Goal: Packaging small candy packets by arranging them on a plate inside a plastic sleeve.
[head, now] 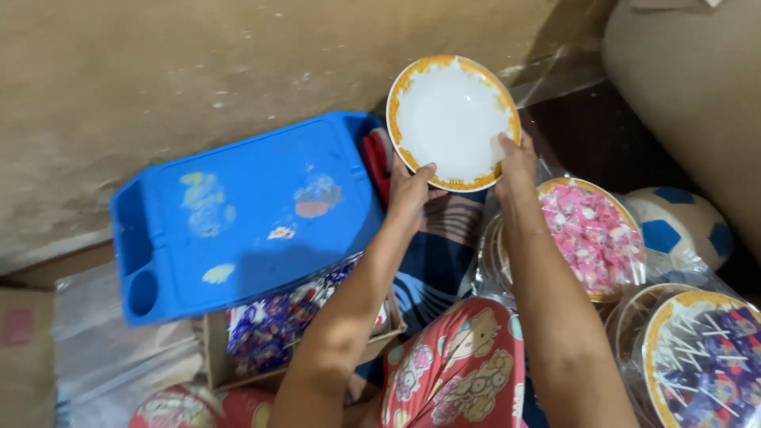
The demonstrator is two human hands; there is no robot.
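White bowl-plate (452, 119) with an orange-yellow patterned rim, empty and clean; held up off the floor, tilted face-on to the camera; gripped at its lower edge on 2 sides.

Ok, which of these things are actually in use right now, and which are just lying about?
In use:
- white plate with orange rim, held by left hand and right hand

Lying about:
- blue tray
- wrapped plate of pink sweets
- box of blue-wrapped sweets
- ball
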